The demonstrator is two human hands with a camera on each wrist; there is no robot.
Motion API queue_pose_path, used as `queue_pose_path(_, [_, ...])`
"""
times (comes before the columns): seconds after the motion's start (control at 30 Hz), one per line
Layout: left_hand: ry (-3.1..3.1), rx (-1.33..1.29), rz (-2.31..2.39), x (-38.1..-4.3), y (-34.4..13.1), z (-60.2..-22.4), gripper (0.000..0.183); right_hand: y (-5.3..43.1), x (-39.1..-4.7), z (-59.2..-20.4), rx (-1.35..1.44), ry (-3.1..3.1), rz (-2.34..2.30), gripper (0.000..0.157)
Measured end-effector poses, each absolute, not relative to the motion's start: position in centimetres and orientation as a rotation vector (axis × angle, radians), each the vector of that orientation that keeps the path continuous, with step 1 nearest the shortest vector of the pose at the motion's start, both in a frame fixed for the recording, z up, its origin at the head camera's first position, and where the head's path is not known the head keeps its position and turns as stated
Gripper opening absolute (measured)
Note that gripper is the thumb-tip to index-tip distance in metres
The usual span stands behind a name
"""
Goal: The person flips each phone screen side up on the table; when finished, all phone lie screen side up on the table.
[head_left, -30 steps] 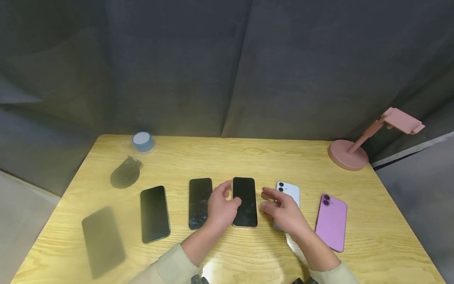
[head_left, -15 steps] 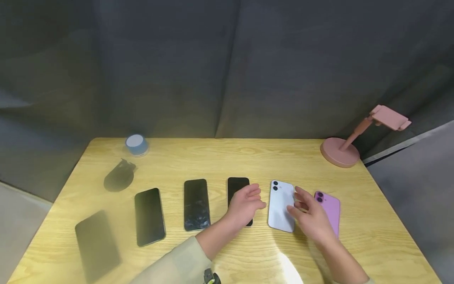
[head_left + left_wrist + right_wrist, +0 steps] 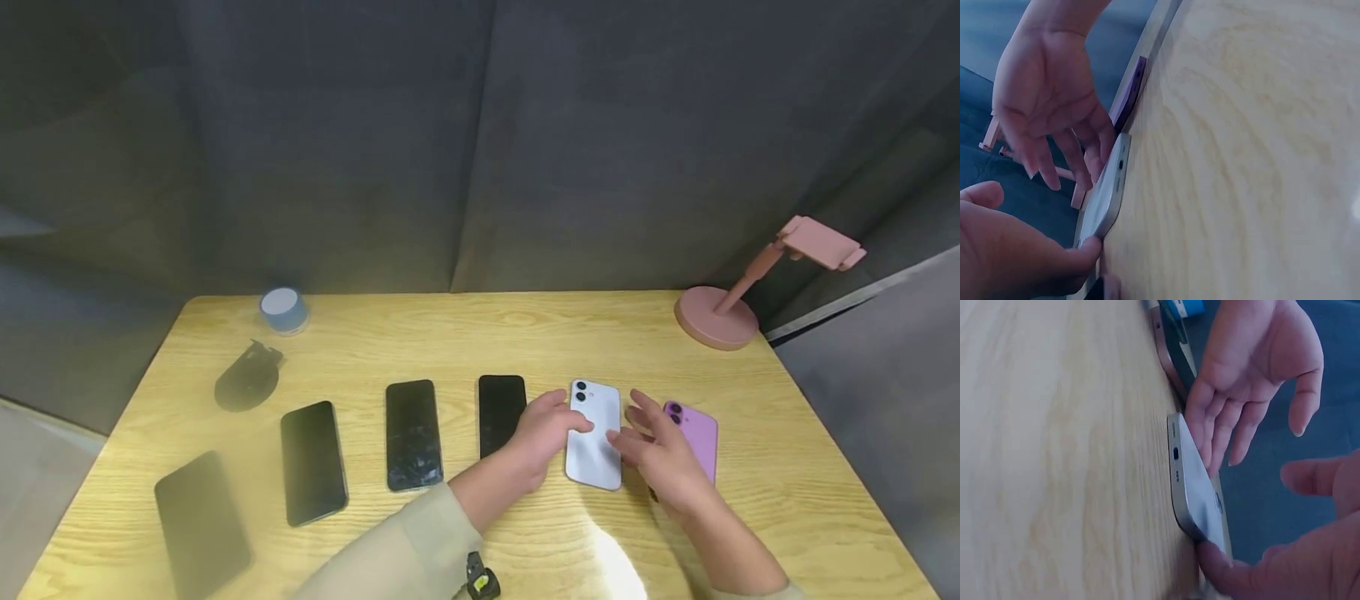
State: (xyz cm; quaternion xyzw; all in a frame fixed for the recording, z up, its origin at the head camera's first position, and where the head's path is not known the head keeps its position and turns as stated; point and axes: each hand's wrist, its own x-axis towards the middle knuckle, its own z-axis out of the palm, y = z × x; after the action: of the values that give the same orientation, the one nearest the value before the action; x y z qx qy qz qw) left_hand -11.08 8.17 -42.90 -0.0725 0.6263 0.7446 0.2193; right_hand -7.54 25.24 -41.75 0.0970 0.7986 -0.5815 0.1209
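A white phone (image 3: 595, 458) lies back up on the wooden table, its two camera lenses at the top left. My left hand (image 3: 542, 437) is at its left edge, thumb stretched over the back and fingers along the side. Along the right edge is my right hand (image 3: 666, 467), thumb near the phone's back and fingers loosely bent. In the right wrist view, a fingertip meets the phone's lower corner (image 3: 1191, 487), and the left hand (image 3: 1254, 369) reaches down to the opposite side. The phone rests flat on the wood in both wrist views.
Right of the white phone lies a purple phone (image 3: 702, 442), partly behind the right hand. Three dark phones (image 3: 414, 437) lie in a row to the left. A hazy grey slab (image 3: 202, 525) and rounded shape (image 3: 247, 379) are further left. Behind stand a blue cylinder (image 3: 283, 311) and pink phone stand (image 3: 717, 318).
Both hands have moved right, from the dark phone in the middle to the white phone. The left hand went over the dark phone to the white one's left edge. The view shifted slightly.
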Motion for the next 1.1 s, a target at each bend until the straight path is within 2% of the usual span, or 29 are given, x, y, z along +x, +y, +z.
queue_pose_path(0.23, [1.705,-0.249,2.106,-10.7,9.0,-43.0,0.070,24.7,-8.2,-42.1,0.418,2.205,-1.907,0.084])
queue_pose_path(0.47, [1.670,-0.211,2.133,-10.6,8.9,-43.2,0.075,24.8,-8.1,-42.2,0.461,2.199,-1.916,0.078])
queue_pose_path(0.7, [1.713,-0.170,2.080,-10.5,9.1,-43.1,0.074,24.8,-8.0,-42.4,0.455,1.981,-2.094,0.051])
queue_pose_path(0.8, [1.718,-0.138,2.066,-10.5,9.0,-43.1,0.072,24.3,-7.9,-42.6,0.384,1.904,-2.126,0.044])
queue_pose_path(0.93, [1.734,-0.100,2.084,-10.7,9.0,-43.3,0.067,23.9,-7.9,-43.1,0.312,1.930,-2.085,0.044])
queue_pose_path(1.1, [1.831,-0.106,2.088,-10.7,9.1,-43.5,0.051,23.7,-7.8,-43.5,0.268,1.950,-2.043,0.046])
